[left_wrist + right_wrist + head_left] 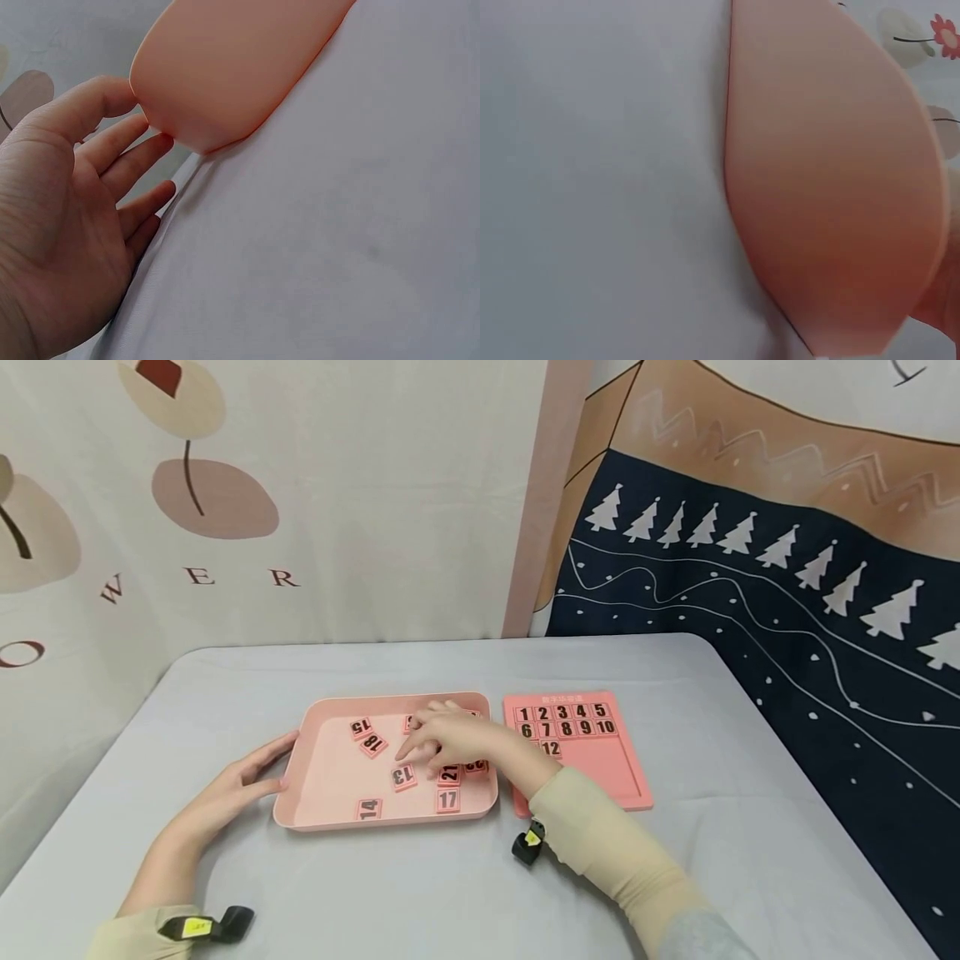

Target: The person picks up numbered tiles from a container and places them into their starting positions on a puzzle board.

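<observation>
1. Tray [330, 768] in pale pink is sitting on the white tabletop [412, 893] between the hands, its right half lying beneath the right hand [453, 737].
2. The left hand [242, 778] is touching the outside of the tray's left end with thumb and fingertips; its fingers are spreading loosely, not wrapping around anything.
3. The right hand is extending over the tray with fingers apart and slightly bent, looking relaxed and released; whether a fingertip is touching a tile, I cannot tell.
4. Tile 15 [361, 727] and tile 18 [372, 744] are lying left of the right hand; tile 13 [403, 777] is resting just by its fingertips.
5. Tile 21 [448, 776] and tile 17 [447, 800] are lying on the right hand's near side, while tile 14 [368, 809] is resting between both hands; other tiles are partly hiding behind the right hand.
6. A pink board [588, 775] is lying right of the right hand, showing 1 to 10 and 12, its left side running partly under the right forearm.
7. Printed fabric [375, 527] is hanging beyond both hands.
</observation>
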Demonstrator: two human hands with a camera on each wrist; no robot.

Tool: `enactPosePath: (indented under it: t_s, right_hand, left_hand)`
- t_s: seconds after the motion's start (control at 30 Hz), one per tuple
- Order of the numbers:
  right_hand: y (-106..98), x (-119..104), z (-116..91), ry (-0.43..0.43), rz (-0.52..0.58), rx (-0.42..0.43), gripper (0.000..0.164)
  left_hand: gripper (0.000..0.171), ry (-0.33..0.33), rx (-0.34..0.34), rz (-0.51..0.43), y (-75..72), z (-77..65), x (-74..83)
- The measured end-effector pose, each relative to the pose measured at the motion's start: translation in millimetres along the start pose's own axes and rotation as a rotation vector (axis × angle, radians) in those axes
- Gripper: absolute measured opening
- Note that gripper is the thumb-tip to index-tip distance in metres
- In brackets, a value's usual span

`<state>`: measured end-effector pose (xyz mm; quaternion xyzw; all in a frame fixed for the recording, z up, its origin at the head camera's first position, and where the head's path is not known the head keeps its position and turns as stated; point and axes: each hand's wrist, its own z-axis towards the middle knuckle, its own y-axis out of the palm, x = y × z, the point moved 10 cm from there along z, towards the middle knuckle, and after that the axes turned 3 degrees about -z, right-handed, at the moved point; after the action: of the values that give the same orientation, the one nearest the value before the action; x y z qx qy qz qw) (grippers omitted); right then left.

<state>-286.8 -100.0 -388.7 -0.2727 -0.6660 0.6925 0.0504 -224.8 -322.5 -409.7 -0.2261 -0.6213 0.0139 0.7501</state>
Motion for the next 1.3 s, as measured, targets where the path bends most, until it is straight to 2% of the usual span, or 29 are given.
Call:
enactPosePath:
  t_s: [0.27,0.37,0.53,0.73,0.93,1.3]
  right_hand:
    - [14,-4,16,-0.031,-0.003,-0.118,0.044]
    - [17,-7,18,-0.044,-0.009,-0.142,0.046]
    - [20,-10,19,-0.043,0.001,-0.164,0.044]
    - [20,-8,18,-0.019,-0.014,-0.145,0.036]
    - [18,-9,14,-0.026,0.001,-0.102,0.028]
    - [20,-24,6,-0.053,-0.041,-0.058,0.039]
  left_hand:
    - [0.063,-0.003,0.007,0.003,-0.1,0.3,0.2]
    - [0.063,-0.012,0.013,0.01,-1.3,0.4,-0.5]
    - [0.064,0.011,-0.004,0.012,0.3,0.8,1.9]
    - [0.064,0.022,-0.009,0.015,0.9,0.8,2.5]
    - [0.062,-0.009,-0.001,0.01,-0.2,-0.8,-1.9]
    - [0.062,-0.019,-0.006,0.009,0.9,0.2,-1.2]
